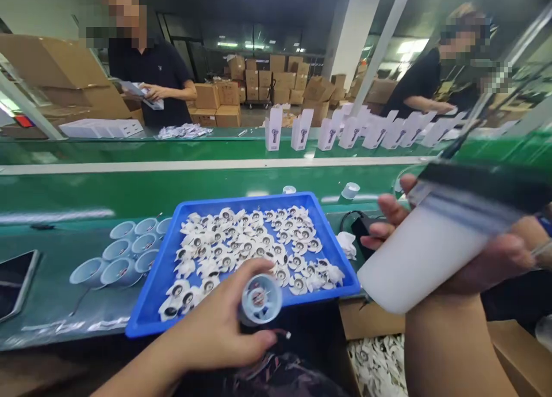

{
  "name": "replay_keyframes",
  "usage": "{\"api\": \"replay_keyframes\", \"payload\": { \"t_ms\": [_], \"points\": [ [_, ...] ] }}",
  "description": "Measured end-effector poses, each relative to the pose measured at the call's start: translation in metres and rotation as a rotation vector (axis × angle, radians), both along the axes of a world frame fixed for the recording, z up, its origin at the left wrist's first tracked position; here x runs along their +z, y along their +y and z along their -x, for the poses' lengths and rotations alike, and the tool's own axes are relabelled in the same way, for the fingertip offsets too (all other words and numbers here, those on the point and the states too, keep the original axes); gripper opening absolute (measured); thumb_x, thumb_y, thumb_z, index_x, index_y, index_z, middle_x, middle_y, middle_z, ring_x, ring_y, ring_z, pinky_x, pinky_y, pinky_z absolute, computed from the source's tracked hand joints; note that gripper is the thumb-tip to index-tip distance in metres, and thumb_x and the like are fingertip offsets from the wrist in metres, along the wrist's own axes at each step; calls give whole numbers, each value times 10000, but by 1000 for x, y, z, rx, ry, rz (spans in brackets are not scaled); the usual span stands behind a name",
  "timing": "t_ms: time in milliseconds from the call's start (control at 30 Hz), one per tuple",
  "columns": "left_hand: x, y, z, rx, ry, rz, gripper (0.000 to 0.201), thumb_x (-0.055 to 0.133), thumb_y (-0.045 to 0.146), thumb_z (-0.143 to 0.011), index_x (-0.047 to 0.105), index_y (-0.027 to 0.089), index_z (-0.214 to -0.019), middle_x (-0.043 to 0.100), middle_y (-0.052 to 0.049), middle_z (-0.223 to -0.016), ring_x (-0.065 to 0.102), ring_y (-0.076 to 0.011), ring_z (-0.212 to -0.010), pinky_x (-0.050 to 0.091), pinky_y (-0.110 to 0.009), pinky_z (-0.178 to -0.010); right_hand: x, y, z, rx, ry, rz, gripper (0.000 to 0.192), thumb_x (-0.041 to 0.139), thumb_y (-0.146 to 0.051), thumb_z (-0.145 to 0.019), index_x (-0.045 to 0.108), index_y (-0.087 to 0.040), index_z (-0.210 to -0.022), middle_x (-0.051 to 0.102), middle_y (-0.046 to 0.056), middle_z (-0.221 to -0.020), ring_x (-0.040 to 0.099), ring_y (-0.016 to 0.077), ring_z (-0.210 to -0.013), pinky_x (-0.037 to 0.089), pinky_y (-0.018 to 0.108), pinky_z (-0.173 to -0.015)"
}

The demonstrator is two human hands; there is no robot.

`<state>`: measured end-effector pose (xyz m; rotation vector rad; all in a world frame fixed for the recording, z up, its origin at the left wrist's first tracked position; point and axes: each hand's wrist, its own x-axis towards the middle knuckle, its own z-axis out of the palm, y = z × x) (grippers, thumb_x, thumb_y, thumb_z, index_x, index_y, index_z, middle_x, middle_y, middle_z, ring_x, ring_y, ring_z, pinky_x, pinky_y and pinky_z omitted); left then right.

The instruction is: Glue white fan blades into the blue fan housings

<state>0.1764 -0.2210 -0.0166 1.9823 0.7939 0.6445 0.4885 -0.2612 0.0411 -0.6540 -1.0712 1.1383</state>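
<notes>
My left hand [215, 328] is closed around a small light-blue fan housing [261, 299] in front of the tray. Ribs and a copper-coloured motor winding show inside its round opening, and a thin wire with a white plug hangs below. On the right, my right hand [483, 265] grips a smooth white cylinder [420, 256] with a blurred, dark, wide part at its upper end; its exact kind is unclear. Between and beyond my hands lies a blue tray [134, 322] of many small white fan impellers [248, 247].
Several more light-blue housings [121, 270] stand left of the tray, near a phone [17, 282]. An open carton [371, 322] with white parts sits below right. Across the green conveyor [86, 193] stand white boxes [273, 130] and two people [150, 81].
</notes>
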Motion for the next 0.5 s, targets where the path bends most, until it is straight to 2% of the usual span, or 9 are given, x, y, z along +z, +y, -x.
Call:
{"api": "replay_keyframes", "payload": {
  "t_ms": [33, 100, 233, 367, 500],
  "points": [
    [5, 0, -14, -29, 69, -82, 717, 791, 399, -660, 489, 263, -1296, 627, -85, -1238, 612, -300, -1106, 484, -448, -969, 10, 2, 15, 48, 32, -10, 784, 849, -584, -547, 543, -328, -1222, 610, 27, -1028, 647, 225, -748, 581, 388, -664],
    [15, 1, -39, -103, 101, -233, 707, 827, 411, -640, 523, 233, -1253, 642, -88, -1209, 612, -281, -1096, 469, -423, -979, 26, 6, 44, 32, 111, -23, 736, 874, -536, -529, 552, -303, -1149, 576, -7, -876, 613, 194, -672, 567, 341, -601],
    [26, -1, -62, -147, 45, -376, 525, 818, 439, -662, 604, 191, -1071, 702, -61, -986, 649, -238, -892, 502, -347, -806, 41, 12, 83, -75, 111, -32, 549, 729, -615, -712, 528, -271, -1090, 535, 9, -835, 587, 185, -664, 541, 320, -569],
    [29, -5, -61, -108, 25, -411, 440, 816, 442, -661, 627, 164, -945, 696, -55, -898, 631, -216, -805, 480, -313, -717, 39, 11, 90, -134, 65, -56, 520, 670, -657, -757, 522, -275, -1077, 524, 18, -841, 582, 204, -680, 531, 355, -596],
    [29, -6, -59, -111, -8, -397, 408, 812, 420, -670, 626, 159, -922, 685, -41, -860, 620, -198, -780, 466, -291, -687, 35, 9, 82, -116, -25, -113, 495, 593, -698, -797, 556, -294, -1081, 521, 43, -888, 591, 231, -737, 535, 379, -653]
  ]
}}
